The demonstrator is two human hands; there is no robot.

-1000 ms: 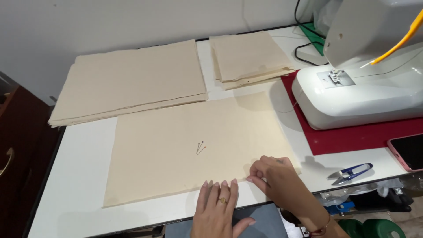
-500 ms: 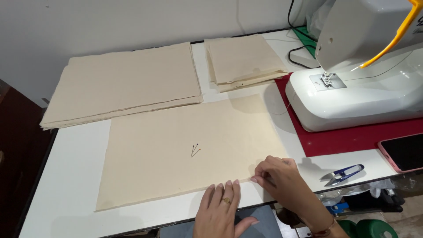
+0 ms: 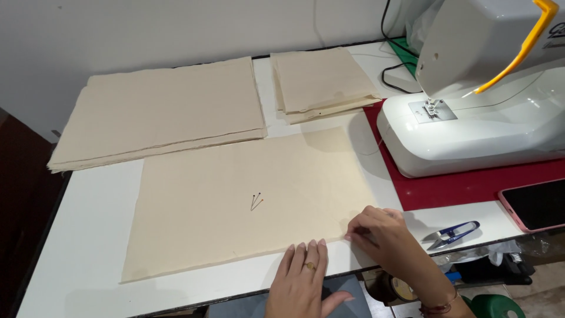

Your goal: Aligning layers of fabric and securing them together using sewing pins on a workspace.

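Observation:
A flat beige fabric sheet [image 3: 247, 200] lies on the white table [image 3: 82, 259], with two pins [image 3: 256, 202] resting near its middle. My left hand [image 3: 303, 277] lies flat at the sheet's near edge, fingers together, a ring on one finger. My right hand [image 3: 376, 232] pinches the sheet's near right corner between fingertips.
A large stack of beige fabric [image 3: 159, 112] sits at the back left, a smaller stack [image 3: 321, 82] behind the sheet. A white sewing machine [image 3: 482, 112] stands on a red mat [image 3: 465, 185] at the right. Blue thread snips [image 3: 453, 234] and a pink-cased phone [image 3: 538, 204] lie near the front right.
The view has shifted slightly; both hands stay at the sheet's near edge, and my right hand keeps its pinch on the corner.

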